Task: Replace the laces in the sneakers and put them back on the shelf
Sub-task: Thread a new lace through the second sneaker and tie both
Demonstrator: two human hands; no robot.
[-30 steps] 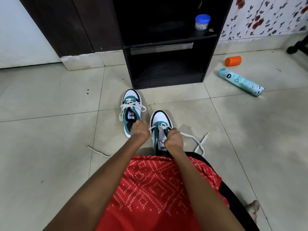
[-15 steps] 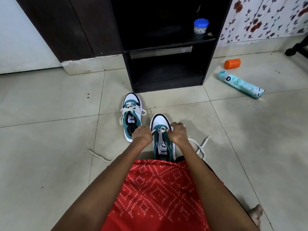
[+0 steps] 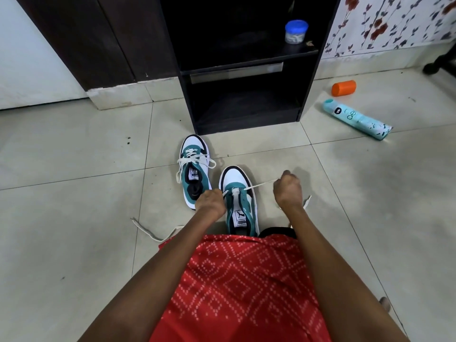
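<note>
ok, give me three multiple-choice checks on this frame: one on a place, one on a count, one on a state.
1. Where does the blue-lidded jar stand?
A) on a windowsill
B) on the upper shelf
C) on the person's lap

2. How many sneakers stand on the floor?
A) one
B) two
C) three

3. What is the right hand doing?
A) lying flat and empty
B) lifting a sneaker
C) gripping a lace pulled taut

Key:
1 B, the jar sits at the shelf's right end.
2 B, the far sneaker and the near sneaker stand side by side.
3 C, its fingers are curled round the lace, which runs straight out from the near sneaker.
</note>
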